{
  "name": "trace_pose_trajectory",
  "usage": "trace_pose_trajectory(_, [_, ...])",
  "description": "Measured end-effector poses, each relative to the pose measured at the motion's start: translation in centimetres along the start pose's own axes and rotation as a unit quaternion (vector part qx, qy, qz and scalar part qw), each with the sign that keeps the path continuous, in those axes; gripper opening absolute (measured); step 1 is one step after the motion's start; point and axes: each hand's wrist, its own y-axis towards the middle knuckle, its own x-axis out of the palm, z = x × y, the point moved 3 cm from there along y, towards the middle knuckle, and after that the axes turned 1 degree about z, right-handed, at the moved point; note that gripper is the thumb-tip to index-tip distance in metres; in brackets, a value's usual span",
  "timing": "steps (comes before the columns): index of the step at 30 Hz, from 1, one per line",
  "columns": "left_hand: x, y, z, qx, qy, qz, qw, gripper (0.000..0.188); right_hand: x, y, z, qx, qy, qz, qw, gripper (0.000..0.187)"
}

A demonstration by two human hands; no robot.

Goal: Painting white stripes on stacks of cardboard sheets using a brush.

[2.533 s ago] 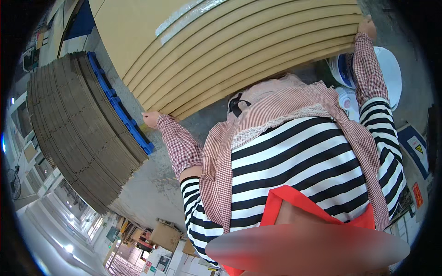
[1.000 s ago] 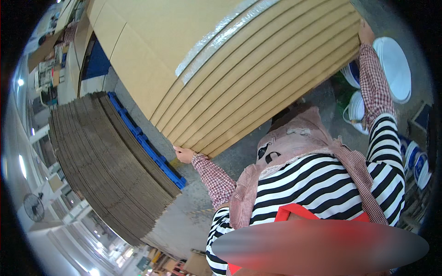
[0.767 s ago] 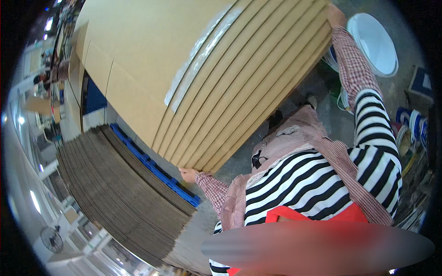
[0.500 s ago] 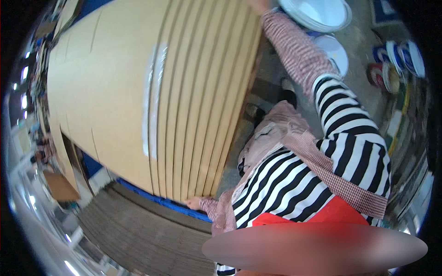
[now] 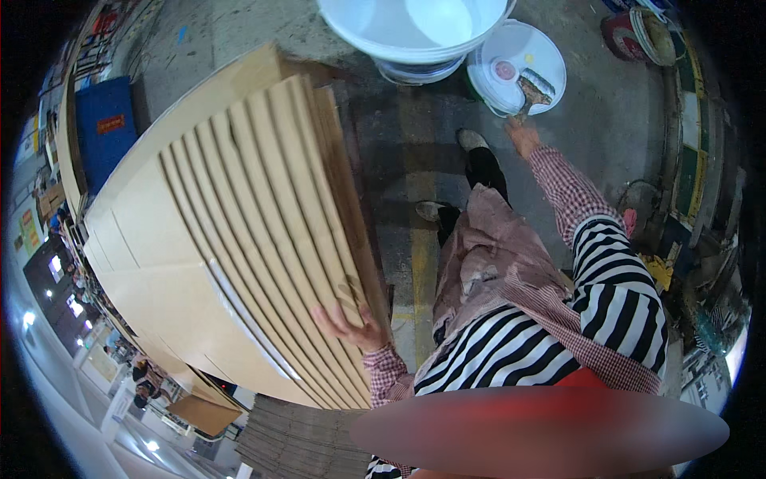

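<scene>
My right hand (image 5: 524,140) is closed round the handle of a wide, stained brush (image 5: 536,89). Its head is over the white bucket (image 5: 487,94), whose round top holds pale material; whether the bristles touch it I cannot tell. To the left lies a large stack of brown cardboard sheets (image 5: 263,176), fanned so that several edges show as parallel strips. On those strips, close to the near right side of the stack, my left hand (image 5: 351,326) rests with its fingers spread. A shiny whitish band (image 5: 247,319) runs along one sheet.
A large white tub (image 5: 359,36) stands beyond the bucket. At the far right is a dark red pail (image 5: 638,36). More stacked cardboard (image 5: 299,439) lies at the near left, and a blue panel (image 5: 108,132) stands at the far left. Yellow lines mark the floor.
My right hand has come from the far end of the cardboard stack to the white bucket, where the brush now shows. My left hand has moved from the near edge onto the fanned strips.
</scene>
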Motion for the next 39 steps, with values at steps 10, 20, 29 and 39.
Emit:
trace_pose_trajectory(10, [5.5, 1.1, 3.4, 0.085, 0.213, -0.115, 0.966, 0.052, -3.2, 2.8, 5.1, -0.135, -0.101, -0.155, 0.973, 0.052])
trace_pose_trajectory(20, [5.4, 1.2, 3.8, 0.098, 0.244, -0.122, 0.957, 0.057, -14.4, -1.0, 17.5, 0.307, 0.701, 0.252, 0.593, 0.029])
trace_pose_trajectory(29, [5.3, 1.1, 3.8, 0.058, 0.272, -0.172, 0.945, 0.057, -43.1, -2.2, 13.2, -0.019, 0.775, 0.349, 0.526, 0.029])
trace_pose_trajectory(39, [4.1, 1.4, 3.3, -0.003, 0.209, -0.137, 0.968, 0.057, -38.1, 23.0, -8.0, -0.231, 0.267, 0.042, 0.934, 0.027])
